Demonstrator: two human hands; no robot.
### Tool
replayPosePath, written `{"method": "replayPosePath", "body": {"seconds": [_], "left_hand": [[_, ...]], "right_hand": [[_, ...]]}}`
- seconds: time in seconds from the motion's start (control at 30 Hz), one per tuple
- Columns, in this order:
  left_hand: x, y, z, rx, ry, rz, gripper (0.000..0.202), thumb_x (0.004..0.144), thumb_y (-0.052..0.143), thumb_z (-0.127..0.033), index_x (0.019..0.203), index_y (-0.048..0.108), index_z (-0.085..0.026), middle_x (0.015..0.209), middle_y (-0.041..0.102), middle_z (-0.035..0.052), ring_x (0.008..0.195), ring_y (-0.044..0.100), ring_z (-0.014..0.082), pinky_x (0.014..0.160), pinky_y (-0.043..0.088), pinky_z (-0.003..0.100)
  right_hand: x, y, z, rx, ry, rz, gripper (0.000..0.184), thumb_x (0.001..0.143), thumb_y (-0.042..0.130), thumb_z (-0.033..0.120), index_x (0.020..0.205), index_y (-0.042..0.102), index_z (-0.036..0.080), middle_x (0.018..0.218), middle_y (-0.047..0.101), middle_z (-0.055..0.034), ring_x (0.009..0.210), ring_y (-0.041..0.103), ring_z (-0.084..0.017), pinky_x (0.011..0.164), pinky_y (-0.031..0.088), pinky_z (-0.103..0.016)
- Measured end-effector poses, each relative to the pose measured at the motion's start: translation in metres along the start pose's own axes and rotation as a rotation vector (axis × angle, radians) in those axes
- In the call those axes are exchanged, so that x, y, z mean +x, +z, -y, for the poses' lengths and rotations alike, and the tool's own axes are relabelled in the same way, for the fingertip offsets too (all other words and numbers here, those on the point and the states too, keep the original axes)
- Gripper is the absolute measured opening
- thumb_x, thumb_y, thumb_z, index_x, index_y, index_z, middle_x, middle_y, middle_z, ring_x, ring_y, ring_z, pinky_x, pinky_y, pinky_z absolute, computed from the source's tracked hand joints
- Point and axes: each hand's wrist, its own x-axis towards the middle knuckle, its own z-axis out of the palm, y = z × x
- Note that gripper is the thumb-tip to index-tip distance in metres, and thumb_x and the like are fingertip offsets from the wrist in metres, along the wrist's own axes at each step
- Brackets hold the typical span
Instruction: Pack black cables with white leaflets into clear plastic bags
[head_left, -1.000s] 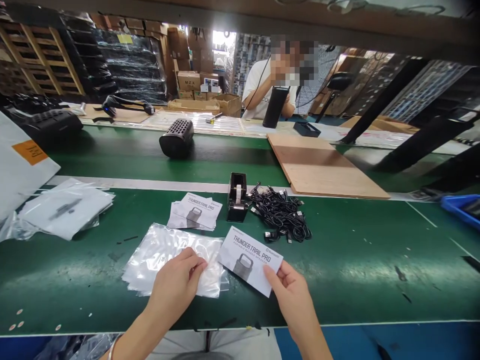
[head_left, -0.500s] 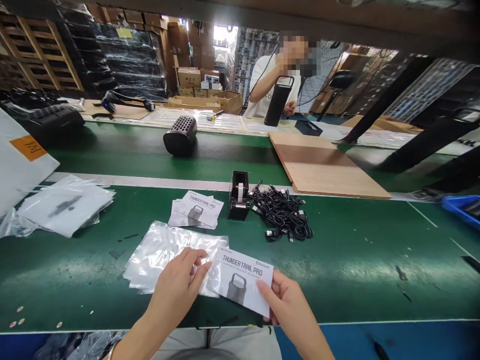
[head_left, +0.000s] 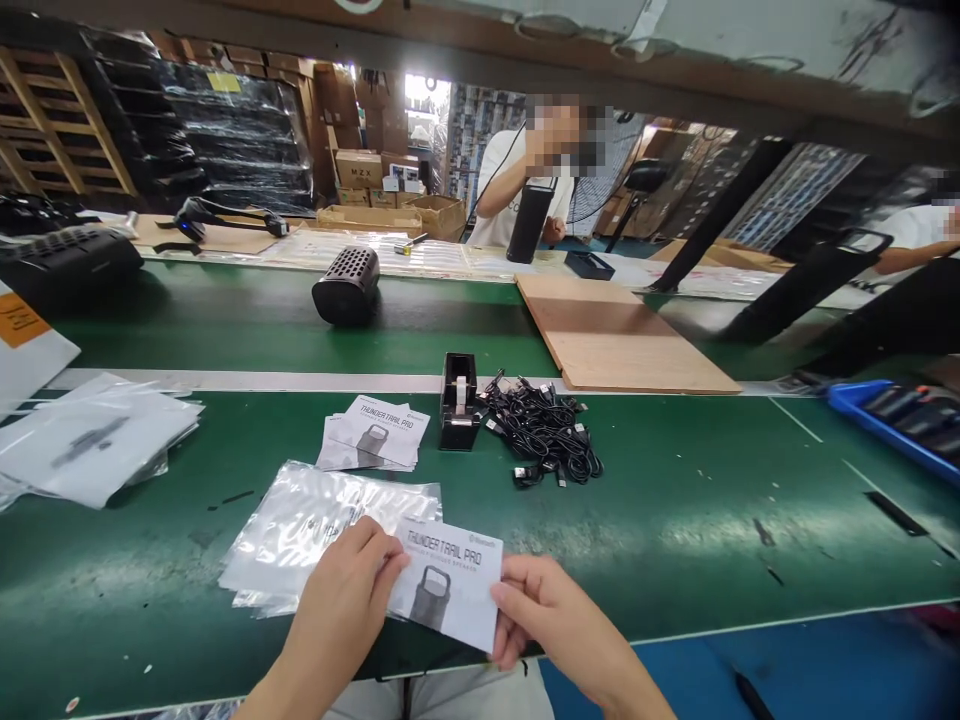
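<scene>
A printed instruction booklet (head_left: 459, 590), marked THUNDER TRAIL PRO with a speaker picture, is held low over the front of the bench. My right hand (head_left: 546, 612) grips its right edge, thumb on top and fingers beneath. At the left edge, the fingers of my left hand (head_left: 346, 592) are pinched together on the booklet; whether they also catch plastic is hidden. Under and beside my left hand lies a stack of clear plastic bags (head_left: 281, 520). Behind it rests a small pile of similar booklets (head_left: 375, 440).
A black tape dispenser (head_left: 459, 405) stands beside a heap of black cables (head_left: 544, 430). Farther back are a black speaker (head_left: 346, 287) and a wooden board (head_left: 622, 335). A blue tray (head_left: 892, 430) sits right, bagged sheets (head_left: 97, 440) left. A co-worker (head_left: 499, 190) is across the bench.
My left hand's fingers have gone from parted over the bags to pinched at the booklet's left edge. The view has shifted right, bringing more of the blue tray into sight.
</scene>
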Motion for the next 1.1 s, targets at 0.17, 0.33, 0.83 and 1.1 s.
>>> {"method": "replayPosePath", "body": {"seconds": [0.17,0.33,0.83,1.1], "left_hand": [[0.002,-0.009,0.003,-0.07,-0.015,-0.052,0.024,0.086,0.038,-0.032,0.071,0.053,-0.023,0.077,0.055,0.001,0.069,0.056,0.0162,0.06,0.047,0.027],[0.005,-0.01,0.015,0.062,-0.013,-0.206,0.026,0.084,0.041,-0.037,0.095,0.058,-0.021,0.095,0.057,0.0068,0.088,0.056,0.0219,0.073,0.048,0.034],[-0.017,0.016,0.01,0.353,0.13,-0.192,0.035,0.085,0.041,-0.031,0.118,0.053,-0.028,0.131,0.047,0.0097,0.123,0.034,0.0338,0.095,0.025,0.054],[0.0,0.008,0.012,0.169,0.102,-0.145,0.022,0.085,0.041,-0.028,0.075,0.059,-0.02,0.075,0.059,0.0054,0.069,0.052,0.021,0.064,0.043,0.036]], "right_hand": [[0.025,0.006,0.002,0.041,-0.088,-0.195,0.032,0.066,0.065,0.043,0.068,0.052,0.014,0.047,0.06,0.0017,0.038,0.052,-0.008,0.042,0.042,-0.018],[0.024,-0.003,0.007,-0.032,-0.158,-0.292,0.025,0.073,0.059,0.038,0.07,0.051,0.014,0.048,0.059,0.0031,0.042,0.052,-0.008,0.045,0.043,-0.019],[0.027,0.001,0.002,-0.128,-0.09,-0.252,0.021,0.073,0.057,0.035,0.069,0.053,0.014,0.045,0.057,0.0037,0.039,0.051,-0.008,0.043,0.041,-0.019],[0.031,0.009,-0.004,-0.063,-0.105,-0.215,0.028,0.071,0.059,0.042,0.071,0.051,0.015,0.047,0.06,0.002,0.039,0.053,-0.009,0.042,0.041,-0.019]]}}
